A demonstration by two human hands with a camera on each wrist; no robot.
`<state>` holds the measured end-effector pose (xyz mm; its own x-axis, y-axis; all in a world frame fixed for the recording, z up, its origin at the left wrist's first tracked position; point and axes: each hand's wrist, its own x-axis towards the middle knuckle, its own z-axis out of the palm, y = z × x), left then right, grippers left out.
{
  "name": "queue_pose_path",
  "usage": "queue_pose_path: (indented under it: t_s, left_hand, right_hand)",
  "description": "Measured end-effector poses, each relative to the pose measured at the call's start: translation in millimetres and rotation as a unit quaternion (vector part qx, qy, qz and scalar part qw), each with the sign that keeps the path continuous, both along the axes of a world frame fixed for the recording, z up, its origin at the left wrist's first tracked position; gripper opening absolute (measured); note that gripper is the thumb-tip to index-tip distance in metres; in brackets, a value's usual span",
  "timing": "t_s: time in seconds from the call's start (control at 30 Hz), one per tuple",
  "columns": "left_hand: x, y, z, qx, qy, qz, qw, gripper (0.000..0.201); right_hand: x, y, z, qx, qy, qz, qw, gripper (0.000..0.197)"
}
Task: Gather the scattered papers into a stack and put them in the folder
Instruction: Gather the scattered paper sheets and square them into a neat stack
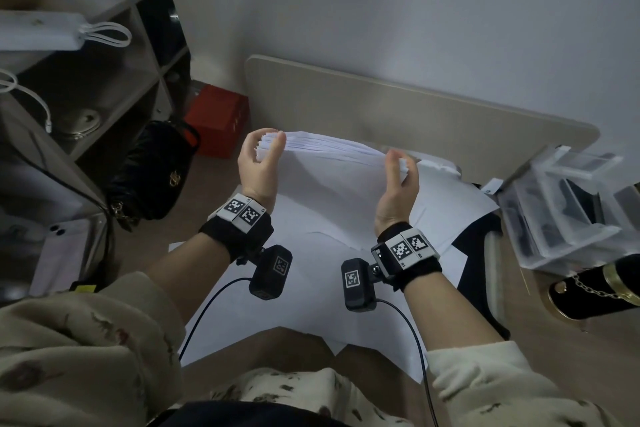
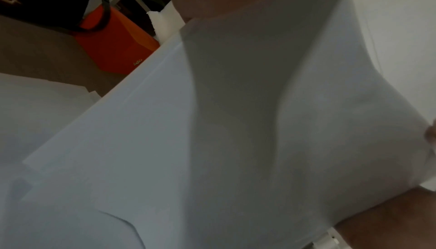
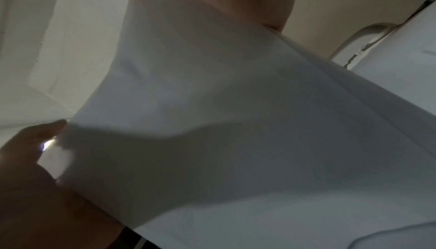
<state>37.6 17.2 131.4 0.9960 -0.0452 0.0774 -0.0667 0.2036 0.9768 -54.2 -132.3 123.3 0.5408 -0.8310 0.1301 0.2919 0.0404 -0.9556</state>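
Note:
I hold a stack of white papers [image 1: 329, 166] upright above the table, between both hands. My left hand [image 1: 260, 158] grips its left edge, thumb in front. My right hand [image 1: 398, 177] grips the right edge the same way. The stack's top edges are fanned and uneven. In the left wrist view the stack [image 2: 235, 122] fills the frame, and the right wrist view shows the stack [image 3: 235, 122] from its other side. Several loose white sheets [image 1: 311, 288] lie on the table under my wrists. A black folder [image 1: 479, 253] lies partly under those sheets at the right.
The beige table [image 1: 381, 107] runs to a white wall. A clear plastic organizer [image 1: 568, 204] and a black and gold object [image 1: 595, 288] stand at the right. Left of the table are a red box [image 1: 218, 120], a black handbag [image 1: 156, 170] and a shelf unit [image 1: 104, 80].

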Motion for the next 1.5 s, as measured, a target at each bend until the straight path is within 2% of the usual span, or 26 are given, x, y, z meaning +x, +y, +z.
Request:
queue_pose_path:
  t_s: [0.07, 0.2, 0.37, 0.47, 0.57, 0.73, 0.87, 0.93, 1.0, 1.13, 1.2, 1.33, 1.43, 1.5]
  left_hand:
    - [0, 1, 0, 0.011, -0.004, 0.010, 1.000, 0.019]
    - [3, 3, -1, 0.001, -0.002, 0.007, 1.000, 0.022]
    - [4, 2, -4, 0.010, -0.004, 0.000, 1.000, 0.002]
    - [5, 0, -4, 0.008, -0.004, 0.000, 1.000, 0.005]
    - [5, -1, -5, -0.003, -0.015, 0.004, 1.000, 0.025]
    - [9, 5, -5, 0.010, -0.014, 0.027, 0.999, 0.027]
    - [8, 7, -5, 0.022, -0.016, 0.031, 0.999, 0.023]
    - [8, 3, -3, 0.011, -0.021, 0.034, 0.999, 0.020]
    - [10, -1, -3, 0.015, -0.032, 0.048, 0.998, 0.017]
    - [11, -5, -5, 0.011, -0.058, 0.065, 0.996, 0.017]
    - [10, -3, -3, 0.012, -0.070, 0.040, 0.997, 0.022]
    - [13, 9, -10, 0.024, -0.069, -0.085, 0.994, 0.051]
    - [15, 14, -21, 0.036, -0.040, -0.139, 0.989, 0.053]
    - [16, 16, -28, 0.049, 0.009, -0.157, 0.986, 0.049]
  right_hand:
    - [0, 0, 0, -0.001, 0.001, -0.003, 1.000, 0.022]
    - [1, -1, -2, -0.015, 0.009, -0.013, 1.000, 0.028]
    - [1, 1, -1, -0.020, 0.001, -0.020, 1.000, 0.035]
    - [1, 2, 0, -0.028, 0.000, -0.014, 1.000, 0.040]
    - [0, 2, 1, -0.036, 0.006, -0.008, 0.999, 0.044]
    - [1, 3, 2, -0.040, 0.008, -0.014, 0.999, 0.047]
    - [-1, 4, 3, -0.034, 0.004, 0.002, 0.999, 0.041]
    - [-3, 4, 4, -0.041, 0.004, 0.018, 0.999, 0.047]
    - [-6, 3, 3, -0.065, 0.017, 0.043, 0.997, 0.054]
    - [-11, -1, -1, -0.096, 0.068, 0.060, 0.991, 0.051]
    - [-11, -3, -5, -0.097, 0.092, 0.045, 0.990, 0.045]
    - [-9, -6, -10, -0.047, 0.094, 0.039, 0.994, 0.035]
    - [-8, -6, -11, -0.042, 0.101, 0.036, 0.993, 0.030]
    - [-8, -10, -12, -0.032, 0.107, 0.052, 0.992, 0.031]
